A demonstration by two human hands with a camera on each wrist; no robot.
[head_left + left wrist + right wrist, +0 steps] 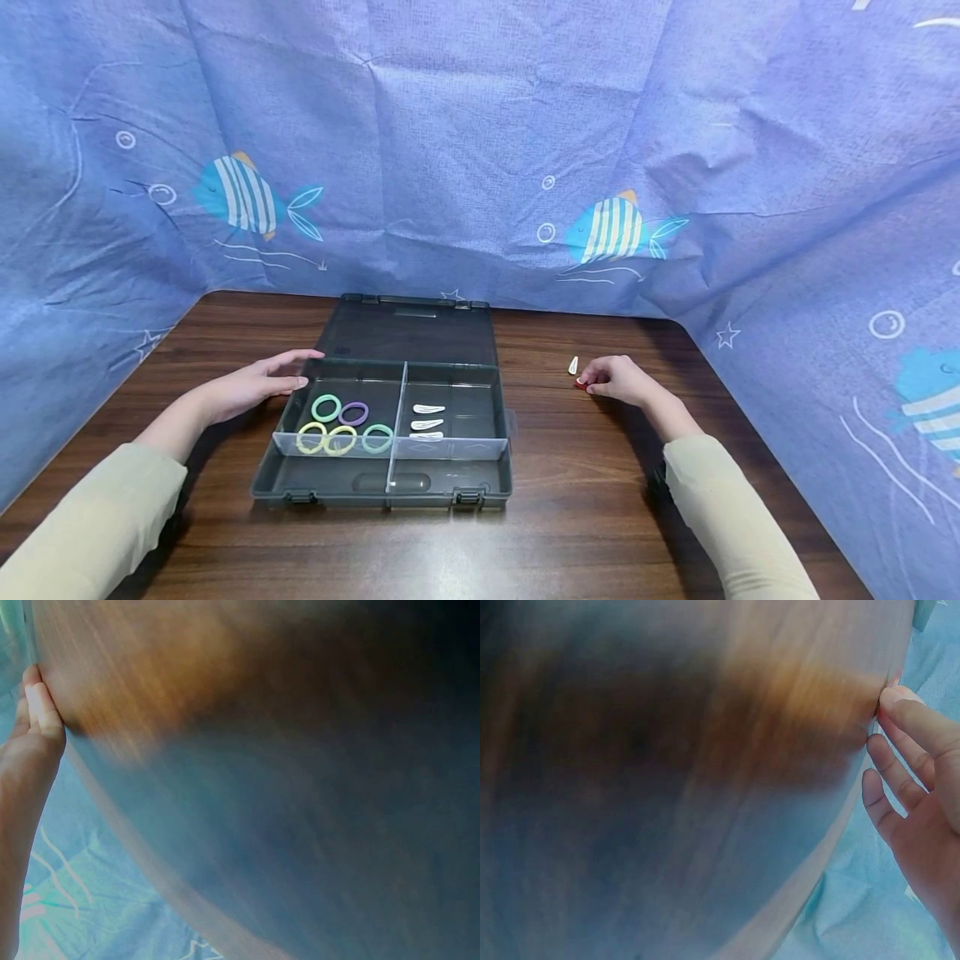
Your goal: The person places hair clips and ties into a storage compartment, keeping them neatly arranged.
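Observation:
At the box's left edge, my left hand (243,390) rests with its fingers extended and thumb apart by the rim. The dark translucent organizer box (360,482) lies with its lid folded back. Green, purple and yellow hair ties (326,408) lie in its back left compartment. Its back right compartment has 3 white snap hair clips (427,424). Right of the box, my right hand (626,383) pinches a small red hair clip (580,385) at the tabletop, mostly covered by thumb and fingers. Another white snap hair clip (573,365) lies just beyond those fingertips.
The open lid (416,329) lies flat behind the box, towards the blue fish-print curtain (450,167) around the table. Clear dividers (450,448) split the box into compartments. Brown wood-grain tabletop (585,533) stretches in front and to both sides.

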